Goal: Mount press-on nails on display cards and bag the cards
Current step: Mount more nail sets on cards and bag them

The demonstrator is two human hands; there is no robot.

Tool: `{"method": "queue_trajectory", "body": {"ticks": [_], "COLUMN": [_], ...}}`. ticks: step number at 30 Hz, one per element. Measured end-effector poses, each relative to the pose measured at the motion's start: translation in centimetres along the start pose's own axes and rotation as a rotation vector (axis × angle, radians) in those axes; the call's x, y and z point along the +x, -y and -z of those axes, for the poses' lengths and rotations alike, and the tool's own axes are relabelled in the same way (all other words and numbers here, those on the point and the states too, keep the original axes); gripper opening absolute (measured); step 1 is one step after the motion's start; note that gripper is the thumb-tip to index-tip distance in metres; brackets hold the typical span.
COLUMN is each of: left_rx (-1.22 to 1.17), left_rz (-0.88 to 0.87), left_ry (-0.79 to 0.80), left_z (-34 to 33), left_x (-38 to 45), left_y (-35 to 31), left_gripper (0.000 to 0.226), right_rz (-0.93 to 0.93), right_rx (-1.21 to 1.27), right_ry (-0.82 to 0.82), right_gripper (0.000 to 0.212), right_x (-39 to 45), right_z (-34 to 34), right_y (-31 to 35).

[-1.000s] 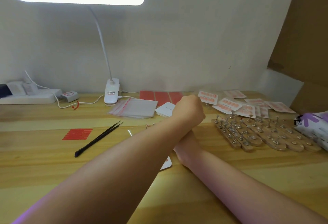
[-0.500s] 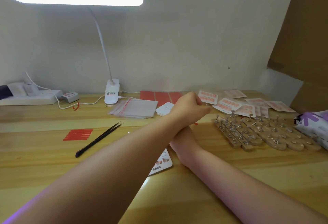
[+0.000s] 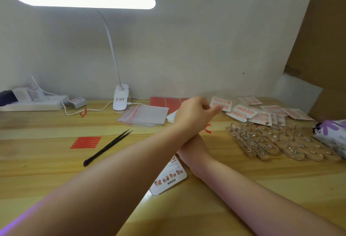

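Your left hand [image 3: 194, 112] has travelled farther right and away from you than a second ago, when it sat fisted over the middle of the bench [image 3: 46, 162]; its fingers are now curled with the fingertips at the edge of a bagged card [image 3: 221, 104] in the far right spread, though whether they grip anything cannot be told. Your left forearm crosses over your right wrist, and your right hand [image 3: 189, 147] is mostly hidden beneath it, so its grip cannot be told. More of the printed card [image 3: 169, 176] shows near the crossed arms than before: a white rounded rectangle with small pictures, lying flat on the bench.

The bench is pale wood with a long straight grain. The finished cards [image 3: 262, 113] lie overlapping at far right, glossy, with rows of pink oval nails. Nearer on the right, the wooden nail stands [image 3: 280, 144] are rounded slats studded with small metal posts. A stack of clear bags [image 3: 146, 115] with red-striped edges lies far centre, with flat red sheets [image 3: 166, 102] behind it. On the left lie thin black tweezers [image 3: 108, 146], pointed at the far end, and a set of red strips [image 3: 86, 142]. A white clip lamp [image 3: 120, 101] with a bendy neck stands at the far edge, its long bar lit.
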State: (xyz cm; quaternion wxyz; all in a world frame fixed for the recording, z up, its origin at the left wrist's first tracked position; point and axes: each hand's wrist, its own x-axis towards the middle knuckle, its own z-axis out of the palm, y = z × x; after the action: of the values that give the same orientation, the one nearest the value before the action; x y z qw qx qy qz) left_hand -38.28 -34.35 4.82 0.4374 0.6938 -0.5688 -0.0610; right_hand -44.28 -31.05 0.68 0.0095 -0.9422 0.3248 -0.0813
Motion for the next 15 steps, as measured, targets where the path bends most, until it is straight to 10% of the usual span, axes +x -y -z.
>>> {"method": "queue_trajectory", "body": {"ticks": [4, 6, 15], "left_rx": [0.126, 0.124, 0.176], "left_rz": [0.043, 0.073, 0.080], "left_ry": [0.235, 0.274, -0.331], "left_z": [0.5, 1.4, 10.5], "left_x": [-0.3, -0.4, -6.8], "left_y": [0.0, 0.1, 6.6], "left_gripper": [0.027, 0.061, 0.046], "right_rz": [0.014, -0.197, -0.285], "right_rx": [0.215, 0.856, 1.688], "right_ry": [-0.071, -0.111, -0.191], "right_gripper": [0.024, 0.035, 0.011], "right_x": [-0.1, -0.1, 0.0], "right_z": [-0.3, -0.6, -0.5], "right_y": [0.0, 0.0, -0.5]}}
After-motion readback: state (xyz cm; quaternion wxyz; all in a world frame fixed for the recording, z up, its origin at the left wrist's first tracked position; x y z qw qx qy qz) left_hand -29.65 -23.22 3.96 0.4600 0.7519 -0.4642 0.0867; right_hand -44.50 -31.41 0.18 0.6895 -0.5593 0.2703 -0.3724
